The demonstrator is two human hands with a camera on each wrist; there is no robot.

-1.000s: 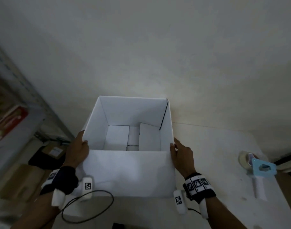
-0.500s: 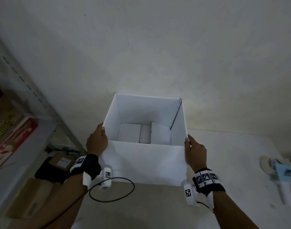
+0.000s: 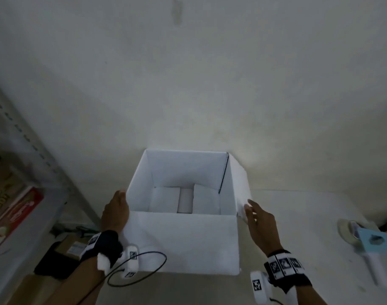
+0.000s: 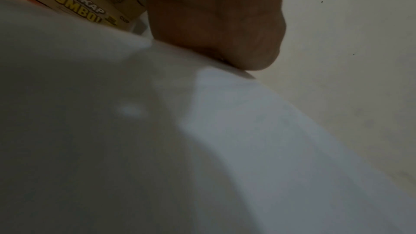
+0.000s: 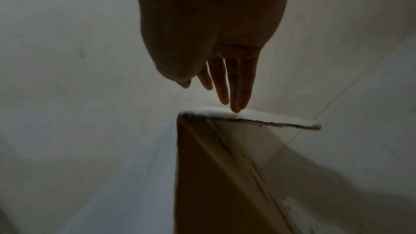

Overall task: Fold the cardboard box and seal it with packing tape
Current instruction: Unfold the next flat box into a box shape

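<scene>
A: Where's the box [image 3: 181, 241] now?

B: Low in the middle of the head view, standing on the table [image 3: 298, 216], open at the top. Its walls are up and squared. At the bottom inside, two flaps lie folded in with a gap between them.

A: So the bottom is done?

B: Folded, at least. I'd judge it only half closed, since I can't see any tape on it from here. The top is wide open.

A: And the hands?

B: They're apart, one on each side. The left hand [image 3: 115, 213] lies against the box's left wall near the front corner; whether its fingers curl over the rim I cannot tell, as the left wrist view shows only a blur of palm on white card. The right hand [image 3: 259, 225] has its fingers [image 5: 236, 95] straight and spread, the tips just touching the edge of the side flap [image 3: 238, 186] that hangs outward on the right. It holds nothing.

A: The tape?

B: The tape dispenser [image 3: 364, 241] lies at the right edge of the frame, well apart from both hands, untouched.

A: What's left, then?

B: Most of it, I'd say: the top flaps need folding in, starting perhaps with that right one, and then the sealing.
</scene>
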